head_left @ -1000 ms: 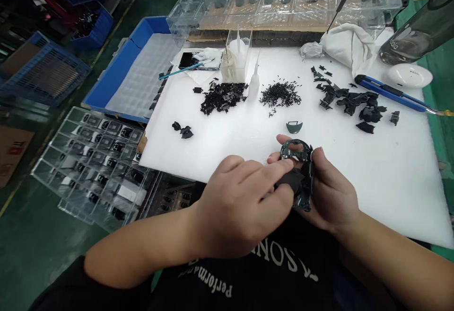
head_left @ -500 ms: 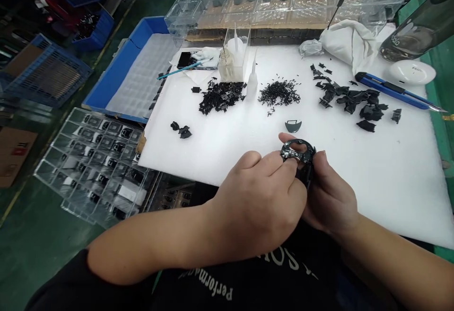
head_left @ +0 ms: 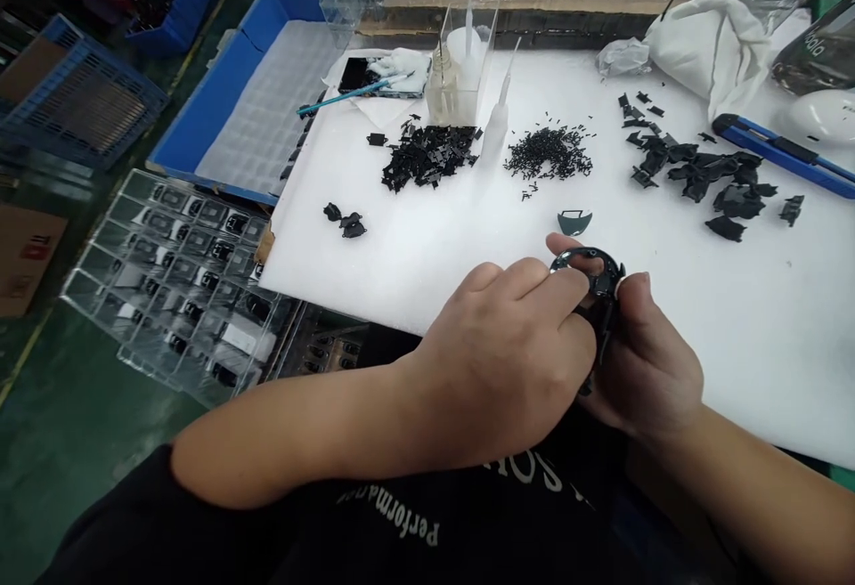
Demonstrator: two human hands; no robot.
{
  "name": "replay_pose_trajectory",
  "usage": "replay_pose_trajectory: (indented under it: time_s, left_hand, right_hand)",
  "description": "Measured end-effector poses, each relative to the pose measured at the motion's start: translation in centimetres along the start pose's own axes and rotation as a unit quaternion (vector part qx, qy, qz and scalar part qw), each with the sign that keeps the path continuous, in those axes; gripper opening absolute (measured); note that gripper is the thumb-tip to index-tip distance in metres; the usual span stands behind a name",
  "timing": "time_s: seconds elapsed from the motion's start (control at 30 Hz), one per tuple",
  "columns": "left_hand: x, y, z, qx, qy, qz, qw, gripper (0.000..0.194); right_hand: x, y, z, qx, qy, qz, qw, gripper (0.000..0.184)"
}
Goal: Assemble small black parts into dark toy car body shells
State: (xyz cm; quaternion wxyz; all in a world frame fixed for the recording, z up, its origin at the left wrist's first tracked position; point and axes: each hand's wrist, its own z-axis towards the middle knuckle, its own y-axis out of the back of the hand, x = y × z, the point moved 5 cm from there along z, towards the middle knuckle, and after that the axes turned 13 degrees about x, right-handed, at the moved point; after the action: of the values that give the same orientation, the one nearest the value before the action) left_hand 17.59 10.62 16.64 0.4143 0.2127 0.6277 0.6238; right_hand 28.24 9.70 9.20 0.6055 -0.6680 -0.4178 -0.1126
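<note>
My right hand (head_left: 647, 358) holds a glossy black curved plastic part (head_left: 606, 287) with a ring-shaped opening at its top, the thumb on its right side and a fingertip showing behind it. Curled into a fist, my left hand (head_left: 511, 353) grips the same part from the left; its fingertips are mostly hidden. A small dark half-moon plastic piece (head_left: 574, 223) lies on the white foam sheet (head_left: 481, 220) just beyond the hands. Farther back are a heap of tiny black pins (head_left: 551, 153) and a heap of flat black pieces (head_left: 427, 158).
A white dropper bottle (head_left: 495, 131) stands between the heaps. Larger black pieces (head_left: 735, 198), a blue utility knife (head_left: 781, 153) and a white cloth (head_left: 708, 46) lie to the right. A blue bin (head_left: 174, 144) and clear compartment trays (head_left: 153, 300) sit left.
The view has shifted, so table items sit higher and the hands farther right. The black part has turned slightly, and my left fingers cover more of its ring. Both hands still hold it.
</note>
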Motion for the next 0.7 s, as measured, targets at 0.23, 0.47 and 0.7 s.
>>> replay_pose_trajectory:
  time_s: [0.23, 0.47, 0.7]
  left_hand:
    - [0.0, 0.15, 0.19, 0.003, 0.004, -0.005, 1.0, 0.022]
    - [-0.02, 0.41, 0.2, 0.027, -0.009, 0.01, 1.0, 0.028]
    - [0.18, 0.4, 0.22, 0.035, -0.037, 0.0, 0.999, 0.03]
  right_hand:
    - [0.3, 0.19, -0.18, -0.028, -0.004, -0.081, 0.996, 0.04]
    - [0.72, 0.58, -0.37, -0.078, 0.003, -0.152, 0.985, 0.041]
    - [0.66, 0.64, -0.27, -0.064, 0.014, -0.12, 0.991, 0.039]
